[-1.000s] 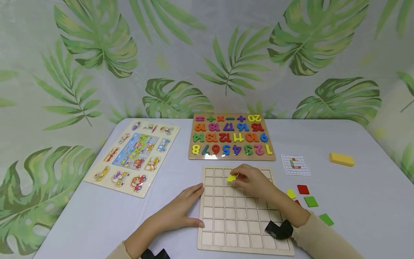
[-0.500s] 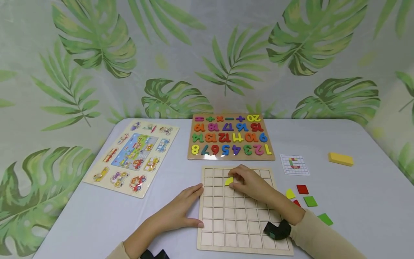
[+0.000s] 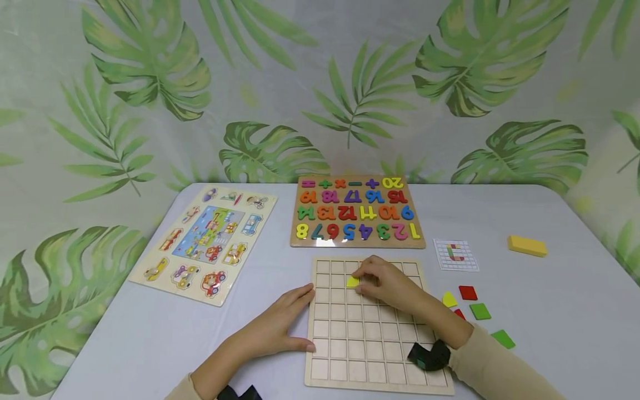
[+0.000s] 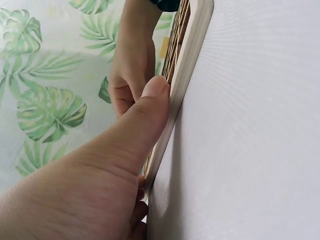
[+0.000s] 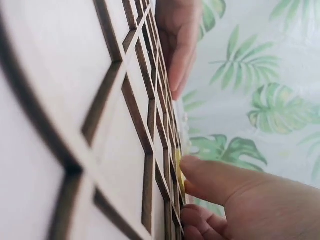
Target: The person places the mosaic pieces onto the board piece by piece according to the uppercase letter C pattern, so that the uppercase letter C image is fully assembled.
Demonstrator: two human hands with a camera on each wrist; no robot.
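Note:
A wooden grid board [image 3: 341,347] lies before me. My right hand [image 3: 392,286] is over its upper part and pinches a small yellow rounded tile [image 3: 352,282] between thumb and fingers, at a square in the second row. Up close in the right wrist view, the yellow tile [image 5: 179,167] stands at the grid's ridges with the thumb against it. My left hand [image 3: 275,325] rests along the board's left side, thumb and fingers spread and touching the edge. In the left wrist view its thumb [image 4: 150,102] lies on the board's rim [image 4: 187,65].
Right of the board lie another yellow tile [image 3: 449,300], red tiles [image 3: 468,293] and green tiles [image 3: 480,311]. Behind them are a printed pattern card [image 3: 471,255] and a yellow block [image 3: 527,246]. A number puzzle [image 3: 422,243] and a vehicle puzzle [image 3: 167,266] stand farther back.
My right hand has shifted slightly left, and the yellow tile has turned and come down at its square. The left hand has stayed in place.

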